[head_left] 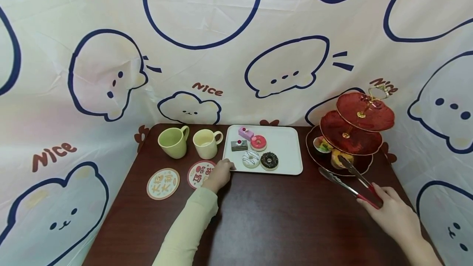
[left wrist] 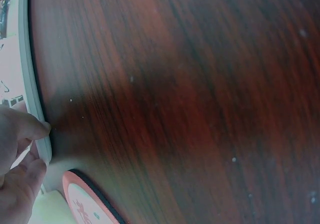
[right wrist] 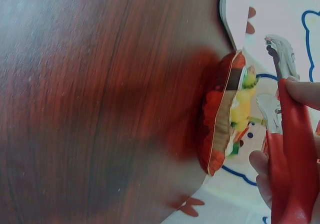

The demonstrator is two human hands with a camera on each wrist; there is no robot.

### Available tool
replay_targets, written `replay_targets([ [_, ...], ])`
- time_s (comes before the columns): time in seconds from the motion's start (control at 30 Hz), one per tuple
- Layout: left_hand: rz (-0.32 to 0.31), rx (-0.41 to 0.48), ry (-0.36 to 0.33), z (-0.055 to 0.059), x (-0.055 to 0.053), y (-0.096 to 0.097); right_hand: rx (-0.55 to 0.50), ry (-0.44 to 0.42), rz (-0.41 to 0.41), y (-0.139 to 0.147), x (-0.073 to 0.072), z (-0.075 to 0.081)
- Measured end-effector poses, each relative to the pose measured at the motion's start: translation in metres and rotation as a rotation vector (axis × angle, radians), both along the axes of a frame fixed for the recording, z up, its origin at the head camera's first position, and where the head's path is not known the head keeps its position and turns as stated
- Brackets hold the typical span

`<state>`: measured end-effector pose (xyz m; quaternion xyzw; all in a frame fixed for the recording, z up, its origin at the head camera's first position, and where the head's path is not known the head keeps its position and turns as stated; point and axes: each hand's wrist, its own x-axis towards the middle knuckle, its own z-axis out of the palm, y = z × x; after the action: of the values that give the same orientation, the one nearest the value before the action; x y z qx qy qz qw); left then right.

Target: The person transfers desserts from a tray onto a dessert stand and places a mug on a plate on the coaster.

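My left hand point(head_left: 219, 175) grips the front left corner of a white tray point(head_left: 290, 151); in the left wrist view, thumb and fingers pinch the tray's rim point(left wrist: 31, 78). On the tray lie a pink donut point(head_left: 258, 143), a white donut point(head_left: 251, 159), a chocolate donut point(head_left: 269, 161), a pink cake slice point(head_left: 245, 133) and a dark cake slice point(head_left: 239, 145). At the right, my right hand point(head_left: 397, 216) holds red-handled tongs point(head_left: 338, 182), their arms spread. The tips are near a golden pastry point(head_left: 337, 160) on the bottom plate of a red tiered stand point(head_left: 373, 112).
A fruit-topped tart point(head_left: 322, 145) sits beside the pastry. Left of the tray stand a green mug point(head_left: 173, 143) and a pale yellow mug point(head_left: 205, 145). Two round coasters, one cream point(head_left: 163, 184) and one red-rimmed point(head_left: 197, 173), lie before them. A patterned cloth point(head_left: 229, 65) hangs behind the table.
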<state>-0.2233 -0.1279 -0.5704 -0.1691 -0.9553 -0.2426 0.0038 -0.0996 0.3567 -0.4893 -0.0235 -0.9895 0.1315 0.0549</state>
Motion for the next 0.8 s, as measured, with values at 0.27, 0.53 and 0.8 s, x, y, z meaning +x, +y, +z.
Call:
replay_targets([
  [0.27,0.001,0.013,0.011,0.001,0.001,0.0,-0.012,0.038,0.072,-0.019,-0.008,0.0],
  [0.53,-0.01,0.0,-0.001,0.001,0.0,-0.001,-0.024,0.099,0.149,-0.04,-0.024,-0.003],
  [0.8,-0.017,0.008,0.016,-0.002,-0.001,-0.001,-0.024,0.135,0.226,-0.067,-0.046,-0.009],
])
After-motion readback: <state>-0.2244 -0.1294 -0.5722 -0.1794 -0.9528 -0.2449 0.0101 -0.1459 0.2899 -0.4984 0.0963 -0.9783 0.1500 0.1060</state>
